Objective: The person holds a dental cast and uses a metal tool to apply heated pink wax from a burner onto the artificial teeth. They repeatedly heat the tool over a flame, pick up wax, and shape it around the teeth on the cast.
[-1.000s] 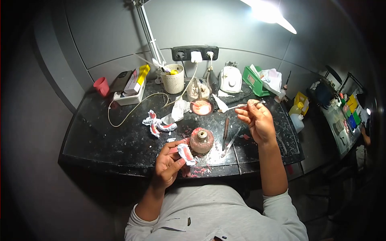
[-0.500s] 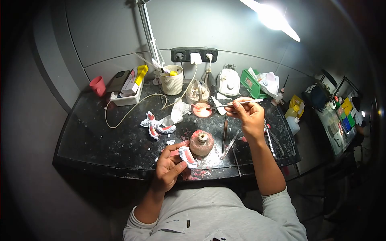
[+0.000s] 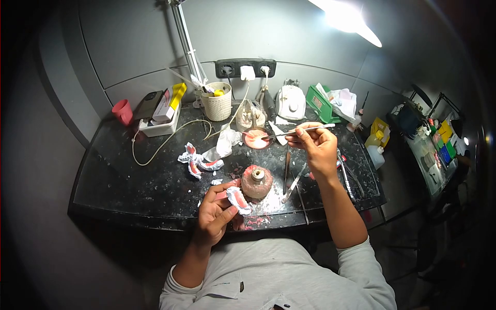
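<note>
My left hand (image 3: 214, 216) grips a white plaster dental cast (image 3: 238, 201) with pink wax along it, thumb on the near side. Between the thumb and fingers of my right hand (image 3: 319, 149) is a slim metal wax spatula (image 3: 326, 126), its tip over the round dish (image 3: 245, 144) of pink wax. A wax-smeared round burner (image 3: 256, 187) stands just right of the cast. Left of the dish lie more white casts with pink wax (image 3: 198, 163) and a crumpled white tissue (image 3: 224, 143).
Several metal tools (image 3: 293, 187) lie right of the burner. Along the back are a white tray (image 3: 164, 128) with boxes, a woven basket (image 3: 217, 108), a white device (image 3: 291, 105) and a green box (image 3: 319, 107). A pink cup (image 3: 123, 112) stands far left; a bright lamp (image 3: 347, 19) hangs above.
The whole view has shifted slightly, so things appear a little further left. Both hands keep their holds, and the spatula tip stays at the wax dish.
</note>
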Demonstrator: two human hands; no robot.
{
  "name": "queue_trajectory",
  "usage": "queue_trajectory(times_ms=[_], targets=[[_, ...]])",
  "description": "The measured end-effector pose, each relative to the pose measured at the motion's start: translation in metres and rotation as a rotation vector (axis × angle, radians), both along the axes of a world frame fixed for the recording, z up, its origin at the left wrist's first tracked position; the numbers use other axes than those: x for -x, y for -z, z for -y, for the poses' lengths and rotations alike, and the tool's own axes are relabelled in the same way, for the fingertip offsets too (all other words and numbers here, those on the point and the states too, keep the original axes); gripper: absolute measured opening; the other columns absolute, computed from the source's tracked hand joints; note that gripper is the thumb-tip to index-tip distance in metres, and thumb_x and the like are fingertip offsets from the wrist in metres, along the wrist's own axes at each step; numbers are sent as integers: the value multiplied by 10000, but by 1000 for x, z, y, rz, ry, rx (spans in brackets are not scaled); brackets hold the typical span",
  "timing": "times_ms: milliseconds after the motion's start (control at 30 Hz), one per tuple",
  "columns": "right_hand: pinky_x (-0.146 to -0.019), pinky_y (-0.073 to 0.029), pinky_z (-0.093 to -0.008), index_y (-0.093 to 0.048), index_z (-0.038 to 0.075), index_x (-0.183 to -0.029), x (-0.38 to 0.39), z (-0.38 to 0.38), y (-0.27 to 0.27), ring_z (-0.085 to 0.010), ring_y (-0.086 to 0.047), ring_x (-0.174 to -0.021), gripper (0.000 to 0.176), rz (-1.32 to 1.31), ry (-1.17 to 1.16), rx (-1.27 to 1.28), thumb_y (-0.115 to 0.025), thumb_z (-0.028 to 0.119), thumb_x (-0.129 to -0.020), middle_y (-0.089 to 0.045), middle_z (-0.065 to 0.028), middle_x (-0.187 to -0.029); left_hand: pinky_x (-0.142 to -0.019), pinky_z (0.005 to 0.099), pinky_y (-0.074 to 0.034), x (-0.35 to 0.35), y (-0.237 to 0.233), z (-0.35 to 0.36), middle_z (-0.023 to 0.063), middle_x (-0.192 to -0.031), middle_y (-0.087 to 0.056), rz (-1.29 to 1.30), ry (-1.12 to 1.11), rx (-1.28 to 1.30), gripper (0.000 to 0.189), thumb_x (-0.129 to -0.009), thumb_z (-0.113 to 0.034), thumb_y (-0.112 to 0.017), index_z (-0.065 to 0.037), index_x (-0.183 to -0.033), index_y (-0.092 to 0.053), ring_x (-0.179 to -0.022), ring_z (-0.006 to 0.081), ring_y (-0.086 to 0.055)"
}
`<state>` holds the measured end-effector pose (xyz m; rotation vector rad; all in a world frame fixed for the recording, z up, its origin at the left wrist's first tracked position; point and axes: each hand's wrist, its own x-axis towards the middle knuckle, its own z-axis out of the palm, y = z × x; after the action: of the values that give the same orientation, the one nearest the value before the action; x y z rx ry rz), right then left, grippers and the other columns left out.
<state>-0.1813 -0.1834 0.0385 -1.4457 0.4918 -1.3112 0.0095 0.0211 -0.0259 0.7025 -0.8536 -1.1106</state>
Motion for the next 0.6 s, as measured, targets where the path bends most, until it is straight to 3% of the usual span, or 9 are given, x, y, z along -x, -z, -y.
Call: queue_trajectory(times_ms=[67, 400, 600], targets=[[-758, -636, -323, -595, -66, -988, 0, 0, 0, -218, -727, -843, 82, -1, 7, 15, -595, 16, -979, -689, -154, -918, -789, 298, -569, -7, 3, -3, 200, -1167, -626, -27, 137, 10, 511, -921, 17, -552, 20, -1399, -371, -1000, 184, -652], [-757, -635, -321, -602, -60, -995, 1, 0, 0, -221, -730, -835, 113, 8, 10, 24, -615, 51, -976, -693, -144, -906, -783, 294, -574, -10, 8, -2, 194, -1172, -626, -29, 187, 31, 512, -916, 20, -554, 21, -1395, -372, -998, 180, -650], [-755, -631, -318, -590, -70, -1002, 0, 0, 0, -221, -728, -836, 97, 33, 0, 5, -606, 21, -974, -693, -159, -911, -684, 283, -568, -3, 4, -1, 204, -1179, -624, -14, 86, 9, 511, -918, -5, -563, 22, -1391, -371, -856, 178, -670]])
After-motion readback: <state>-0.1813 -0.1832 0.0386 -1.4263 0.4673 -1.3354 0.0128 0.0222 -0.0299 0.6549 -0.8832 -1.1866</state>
